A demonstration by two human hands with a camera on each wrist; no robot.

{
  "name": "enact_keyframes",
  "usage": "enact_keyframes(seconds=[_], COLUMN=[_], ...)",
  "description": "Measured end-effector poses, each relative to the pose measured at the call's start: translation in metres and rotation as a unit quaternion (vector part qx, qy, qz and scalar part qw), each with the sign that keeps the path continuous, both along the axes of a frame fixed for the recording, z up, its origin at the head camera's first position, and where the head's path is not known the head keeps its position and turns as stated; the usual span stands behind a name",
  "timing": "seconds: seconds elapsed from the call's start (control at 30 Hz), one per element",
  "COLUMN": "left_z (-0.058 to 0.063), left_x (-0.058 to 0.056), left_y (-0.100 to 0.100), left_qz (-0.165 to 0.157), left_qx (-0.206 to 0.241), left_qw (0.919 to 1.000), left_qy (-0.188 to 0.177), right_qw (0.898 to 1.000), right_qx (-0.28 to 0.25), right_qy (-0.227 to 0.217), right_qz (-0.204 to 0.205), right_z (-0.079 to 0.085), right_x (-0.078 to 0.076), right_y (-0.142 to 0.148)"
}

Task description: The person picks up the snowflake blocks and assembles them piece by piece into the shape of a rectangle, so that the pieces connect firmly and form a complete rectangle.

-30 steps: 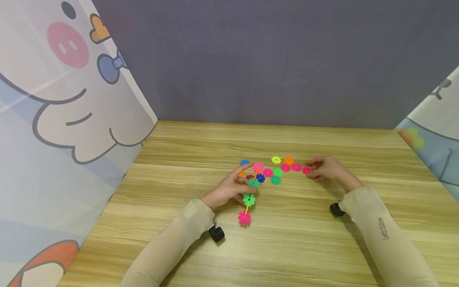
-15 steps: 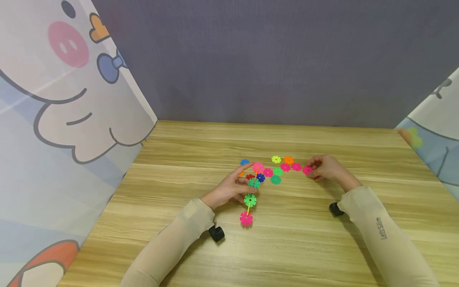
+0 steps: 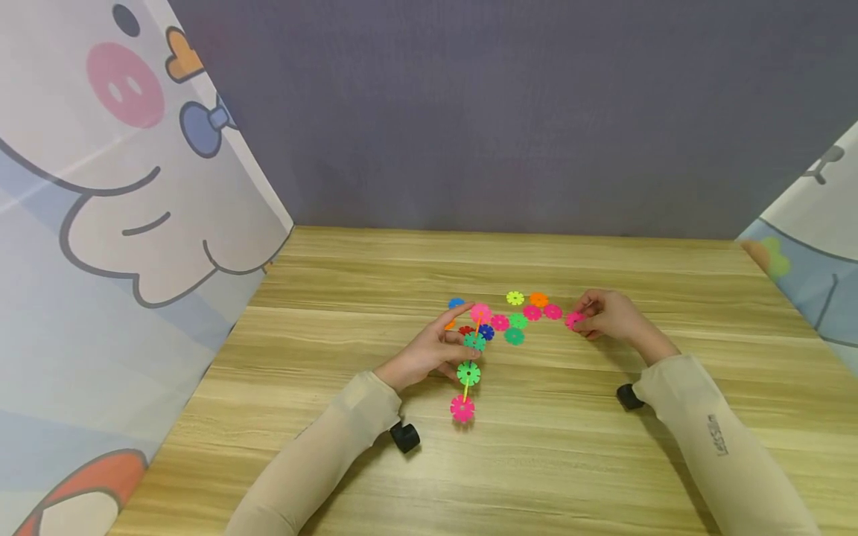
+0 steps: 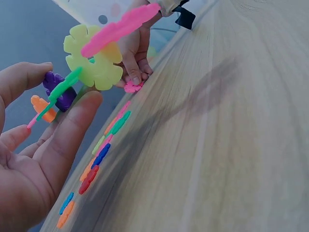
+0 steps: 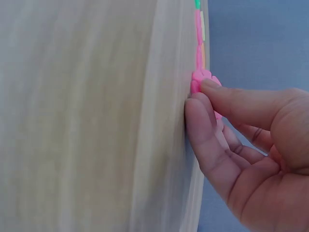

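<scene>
My left hand (image 3: 429, 353) pinches a chain of notched snowflake discs (image 3: 468, 374) between thumb and fingers, above the table. The chain alternates face-on and edge-on pieces, pink at both ends. In the left wrist view the purple disc (image 4: 60, 96) is between the fingertips, and a yellow-green disc (image 4: 104, 76) and a pink one (image 4: 120, 29) stick out past them. My right hand (image 3: 613, 316) pinches a loose pink snowflake disc (image 3: 573, 321) by thumb and fingertips, tilted up at the table surface. Part of that disc hides behind the fingers.
Loose snowflake discs lie flat between the hands: pink (image 3: 553, 312), orange (image 3: 539, 299), yellow (image 3: 515, 298), teal (image 3: 514, 336) and others. Blue (image 3: 456, 303) and red ones lie partly behind the left hand. A grey panel (image 3: 509, 119) rises at the wooden table's (image 3: 536, 461) back edge.
The pink disc in my right hand has tipped up from lying nearly flat. The near end of the chain in my left hand has swung slightly right. Other discs stay put.
</scene>
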State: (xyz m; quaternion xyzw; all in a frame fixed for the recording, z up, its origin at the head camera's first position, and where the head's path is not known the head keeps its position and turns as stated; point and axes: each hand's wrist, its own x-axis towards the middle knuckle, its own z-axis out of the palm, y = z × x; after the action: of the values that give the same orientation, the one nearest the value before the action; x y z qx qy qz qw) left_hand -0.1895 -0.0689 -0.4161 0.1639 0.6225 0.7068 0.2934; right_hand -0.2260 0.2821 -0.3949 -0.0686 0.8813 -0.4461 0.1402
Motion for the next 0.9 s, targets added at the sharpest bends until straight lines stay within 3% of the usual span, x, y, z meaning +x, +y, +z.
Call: enact_keyframes(seconds=[0.23,0.6,0.9], left_z=[-0.002,-0.003,-0.002], left_x=[0.0,0.0,0.0], left_y=[-0.001,0.0,-0.001], left_qz=[0.002,0.005,0.006], left_qx=[-0.001,-0.006,-0.005], left_qw=[1.0,1.0,1.0], left_qy=[-0.001,-0.004,-0.005], right_qw=[0.999,0.997,0.989], right_qx=[-0.036,-0.05,-0.079], right_qy=[0.001,0.061,0.128], right_qz=[-0.011,-0.007,-0.002], right_z=[0.001,0.004,0.002], right_x=[0.005,0.02,0.025], right_y=[-0.006,-0.032,-0.058])
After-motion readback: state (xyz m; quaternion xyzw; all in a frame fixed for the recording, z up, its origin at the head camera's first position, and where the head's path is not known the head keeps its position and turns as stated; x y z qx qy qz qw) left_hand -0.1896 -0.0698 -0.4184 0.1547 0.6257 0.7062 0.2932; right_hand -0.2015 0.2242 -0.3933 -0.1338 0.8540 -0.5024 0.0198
